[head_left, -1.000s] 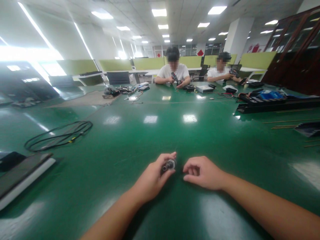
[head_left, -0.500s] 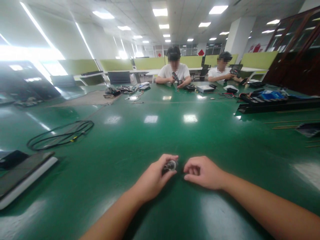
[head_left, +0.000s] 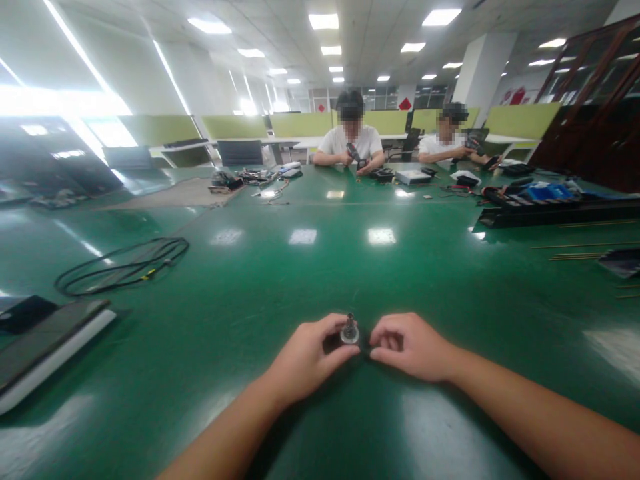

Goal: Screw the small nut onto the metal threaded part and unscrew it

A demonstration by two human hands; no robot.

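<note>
A small metal part [head_left: 350,332] with a round, flared base and a narrow stem stands near the front of the green table [head_left: 250,267], its stem pointing up. My left hand [head_left: 315,350] is around its left side, thumb and fingers curved about it and gripping it. Just to the right, my right hand [head_left: 407,343] is curled with its fingertips bent toward the thumb; it is apart from the metal part, and whether anything is inside the curl is hidden.
A coiled black cable [head_left: 125,270] and a dark flat device with a white edge [head_left: 55,347] lie at left. Across the table, two people [head_left: 349,141] [head_left: 445,143] handle dark tools. A black channel [head_left: 545,215] and thin rods lie at right.
The metal part has turned from lying tilted in my left hand to stem up. My left hand has shifted slightly right; my right hand has barely moved.
</note>
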